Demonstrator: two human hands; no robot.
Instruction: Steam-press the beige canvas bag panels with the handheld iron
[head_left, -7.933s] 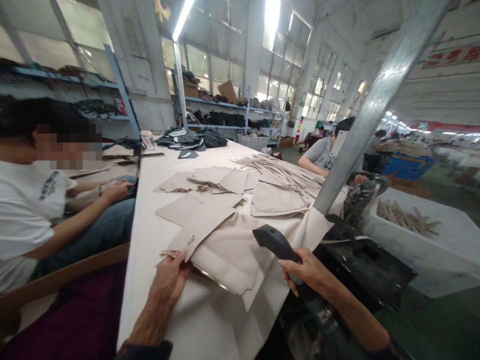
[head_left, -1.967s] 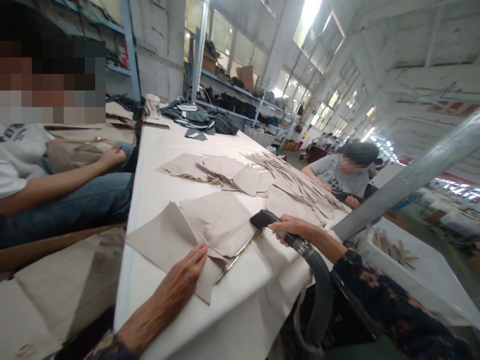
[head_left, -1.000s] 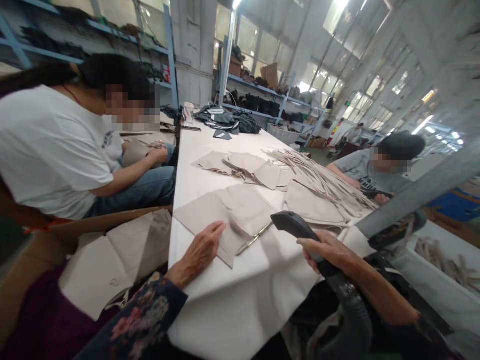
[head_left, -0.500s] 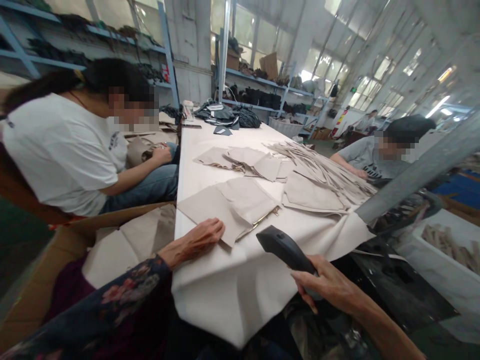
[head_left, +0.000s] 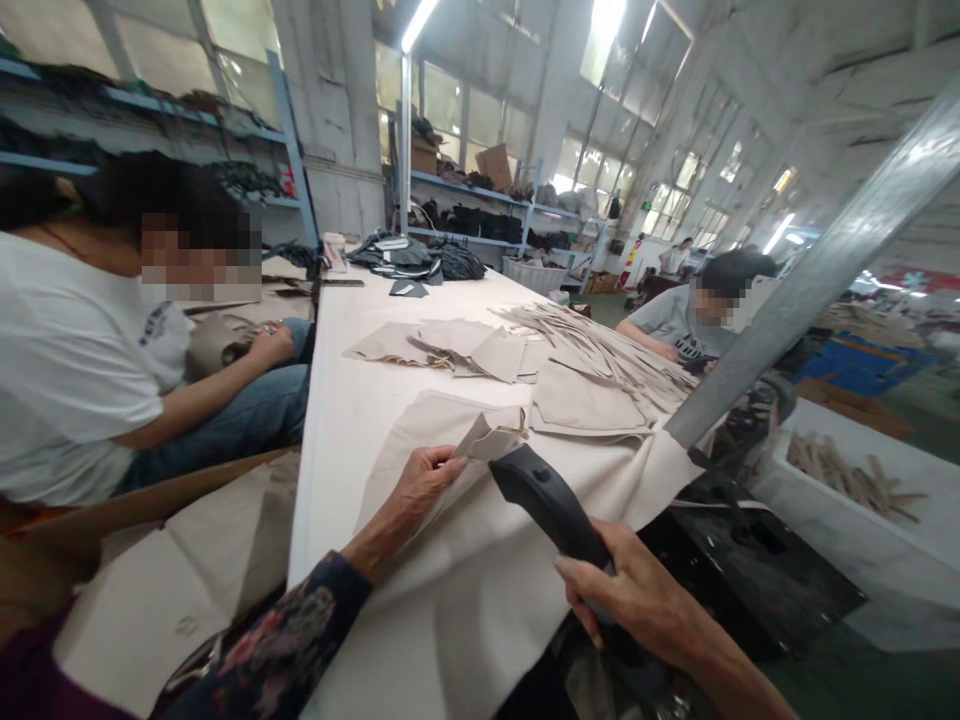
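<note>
My left hand (head_left: 411,497) pinches the near edge of a beige fabric piece (head_left: 420,430) and holds it raised off the white-covered table (head_left: 341,320). The raised edge is folded over, and a gold-coloured strip like a zip shows near its right end. My right hand (head_left: 626,585) is wrapped round the grip of a black curved handheld tool (head_left: 544,490). The tool's blunt front end is close by the folded edge; whether they touch I cannot tell. Further up the table are more beige pieces (head_left: 472,350) and a flat beige panel (head_left: 589,397).
Beige strips (head_left: 592,340) lie in a bundle at the right. A slanting metal pole (head_left: 810,270) stands by the table's right corner, beside a white bin (head_left: 847,500) of scraps. Co-workers sit at left (head_left: 82,370) and far right (head_left: 679,310). A box with fabric (head_left: 187,560) is at lower left.
My left hand has gone from resting on the fabric to lifting and folding up its edge. The tool has come closer to that edge. The view has turned a little to the right.
</note>
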